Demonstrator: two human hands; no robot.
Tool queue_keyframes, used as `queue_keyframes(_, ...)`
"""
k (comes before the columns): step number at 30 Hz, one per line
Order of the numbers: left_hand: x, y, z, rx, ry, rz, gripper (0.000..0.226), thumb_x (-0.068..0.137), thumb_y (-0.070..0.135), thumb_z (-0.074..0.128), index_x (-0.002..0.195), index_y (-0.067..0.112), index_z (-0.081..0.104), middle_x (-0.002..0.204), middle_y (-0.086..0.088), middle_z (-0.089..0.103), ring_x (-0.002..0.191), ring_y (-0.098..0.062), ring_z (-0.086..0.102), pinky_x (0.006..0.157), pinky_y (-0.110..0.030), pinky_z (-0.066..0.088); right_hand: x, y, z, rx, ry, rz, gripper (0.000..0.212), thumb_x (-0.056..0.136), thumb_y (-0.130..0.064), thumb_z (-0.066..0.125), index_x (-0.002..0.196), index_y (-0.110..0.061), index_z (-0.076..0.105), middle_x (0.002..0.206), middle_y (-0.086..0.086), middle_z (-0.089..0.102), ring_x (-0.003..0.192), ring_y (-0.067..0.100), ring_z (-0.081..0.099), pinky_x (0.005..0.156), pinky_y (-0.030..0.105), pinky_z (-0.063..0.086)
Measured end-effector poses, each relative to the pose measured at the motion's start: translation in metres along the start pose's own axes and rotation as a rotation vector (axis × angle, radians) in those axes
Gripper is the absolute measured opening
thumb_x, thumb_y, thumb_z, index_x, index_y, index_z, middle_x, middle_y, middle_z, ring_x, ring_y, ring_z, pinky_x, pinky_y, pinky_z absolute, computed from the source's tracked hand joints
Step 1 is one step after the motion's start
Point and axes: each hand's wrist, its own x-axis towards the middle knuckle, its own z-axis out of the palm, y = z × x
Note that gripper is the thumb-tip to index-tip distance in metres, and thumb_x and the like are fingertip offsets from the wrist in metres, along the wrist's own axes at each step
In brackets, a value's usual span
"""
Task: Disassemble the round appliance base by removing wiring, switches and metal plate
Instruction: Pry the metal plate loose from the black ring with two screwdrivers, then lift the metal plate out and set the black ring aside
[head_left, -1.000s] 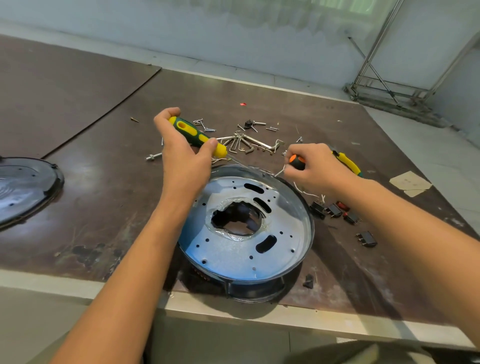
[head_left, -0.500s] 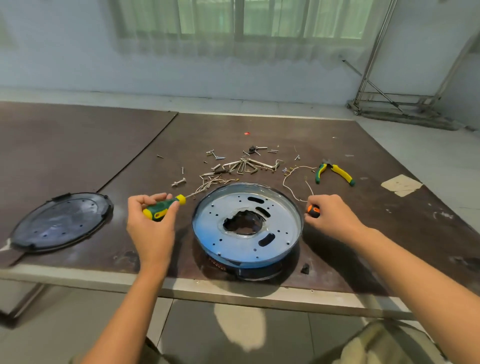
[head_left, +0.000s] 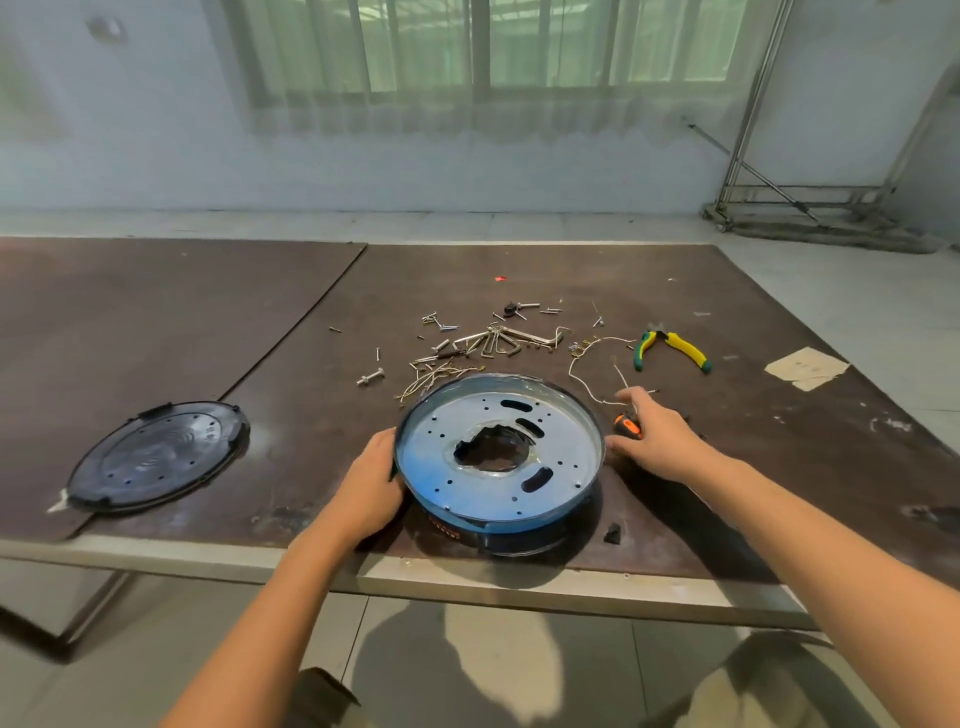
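The round appliance base stands near the table's front edge, dark-walled, with its silvery metal plate facing up and a ragged hole in the middle. My left hand clasps the base's left rim. My right hand hovers just right of the base with its fingers spread. An orange-and-black screwdriver handle lies on the table between its thumb and forefinger. A thin white wire curls on the table behind the base. No green-and-yellow screwdriver is visible.
A black round cover lies at the left. Several loose screws and metal clips are scattered behind the base. Yellow-green pliers rest at the right, a paper scrap farther right, and a small black piece by the front edge.
My left hand no longer shows the green-and-yellow screwdriver and has moved right onto the base's rim. My right hand has opened over the orange screwdriver. The view has pulled back.
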Motion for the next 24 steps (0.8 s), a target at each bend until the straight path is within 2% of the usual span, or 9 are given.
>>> queue_keyframes(2, 0.004, 0.002, -0.004, -0.013, 0.004, 0.016, 0.03, 0.106, 0.029, 0.042, 0.133, 0.031, 0.054, 0.144, 0.001, 0.05, 0.122, -0.016, 0.051, 0.097, -0.03, 0.042, 0.003, -0.001, 0.0, -0.003, -0.026, -0.008, 0.068, 0.098, -0.028, 0.069, 0.153, -0.018, 0.03, 0.153, 0.012, 0.048, 0.138, 0.03, 0.05, 0.11, 0.042, 0.042)
queue_keyframes(4, 0.008, -0.001, -0.008, 0.036, 0.031, 0.027, 0.029, 0.106, 0.023, 0.041, 0.128, 0.029, 0.06, 0.14, 0.0, 0.055, 0.121, -0.017, 0.052, 0.094, -0.03, 0.042, 0.008, 0.0, 0.002, 0.009, 0.0, 0.013, 0.062, 0.1, -0.018, 0.065, 0.152, -0.017, 0.033, 0.151, 0.014, 0.049, 0.135, 0.031, 0.051, 0.109, 0.042, 0.043)
queue_keyframes(7, 0.013, -0.004, -0.011, 0.16, 0.005, 0.04, 0.036, 0.103, 0.013, 0.044, 0.135, 0.018, 0.06, 0.149, -0.005, 0.05, 0.138, -0.024, 0.044, 0.111, -0.04, 0.039, 0.011, 0.0, 0.002, 0.019, 0.029, 0.049, 0.048, 0.099, -0.008, 0.062, 0.144, -0.016, 0.047, 0.143, 0.016, 0.052, 0.121, 0.029, 0.057, 0.1, 0.037, 0.046)
queue_keyframes(10, 0.015, -0.004, -0.01, 0.195, -0.009, 0.005, 0.039, 0.103, 0.012, 0.044, 0.14, 0.015, 0.058, 0.154, -0.007, 0.044, 0.143, -0.026, 0.038, 0.117, -0.043, 0.034, 0.01, -0.01, 0.002, 0.021, 0.144, 0.029, 0.029, 0.103, -0.023, 0.059, 0.131, -0.014, 0.061, 0.133, 0.016, 0.056, 0.102, 0.023, 0.057, 0.087, 0.032, 0.046)
queue_keyframes(12, 0.014, -0.006, -0.01, 0.201, 0.006, -0.033, 0.04, 0.104, 0.013, 0.044, 0.143, 0.012, 0.053, 0.156, -0.009, 0.04, 0.142, -0.027, 0.039, 0.119, -0.042, 0.032, 0.008, -0.024, 0.0, 0.074, 0.195, -0.002, 0.031, 0.105, -0.037, 0.054, 0.123, -0.015, 0.066, 0.12, 0.011, 0.066, 0.098, 0.02, 0.06, 0.083, 0.033, 0.048)
queue_keyframes(15, 0.01, -0.012, -0.013, 0.205, 0.056, -0.085, 0.043, 0.105, 0.012, 0.044, 0.147, 0.006, 0.046, 0.157, -0.011, 0.038, 0.142, -0.029, 0.04, 0.12, -0.039, 0.029, 0.002, -0.044, -0.002, 0.126, 0.053, 0.017, 0.035, 0.1, -0.053, 0.057, 0.112, -0.021, 0.063, 0.101, -0.001, 0.066, 0.089, 0.015, 0.063, 0.064, 0.028, 0.048)
queue_keyframes(18, 0.007, -0.016, -0.018, 0.192, 0.087, -0.111, 0.042, 0.105, 0.009, 0.043, 0.146, 0.005, 0.048, 0.153, -0.013, 0.042, 0.138, -0.032, 0.044, 0.117, -0.038, 0.031, 0.0, -0.053, 0.003, 0.043, -0.149, 0.072, 0.024, 0.099, -0.028, 0.065, 0.119, -0.017, 0.058, 0.098, 0.003, 0.065, 0.073, 0.015, 0.067, 0.048, 0.022, 0.05)
queue_keyframes(20, 0.005, -0.02, -0.026, 0.195, 0.13, -0.129, 0.039, 0.103, 0.005, 0.044, 0.141, 0.003, 0.053, 0.147, -0.017, 0.048, 0.13, -0.035, 0.05, 0.11, -0.039, 0.036, 0.002, -0.051, 0.004, 0.059, -0.119, 0.118, 0.021, 0.1, -0.01, 0.055, 0.121, -0.011, 0.059, 0.097, 0.011, 0.068, 0.068, 0.019, 0.067, 0.046, 0.022, 0.051)
queue_keyframes(24, -0.001, -0.026, -0.038, 0.166, 0.188, -0.098, 0.042, 0.099, -0.001, 0.045, 0.138, 0.009, 0.056, 0.141, -0.015, 0.049, 0.124, -0.034, 0.052, 0.103, -0.035, 0.039, 0.002, -0.04, -0.01, 0.047, -0.053, 0.177, 0.021, 0.098, -0.005, 0.048, 0.112, -0.011, 0.061, 0.096, 0.013, 0.067, 0.073, 0.025, 0.069, 0.042, 0.025, 0.047)
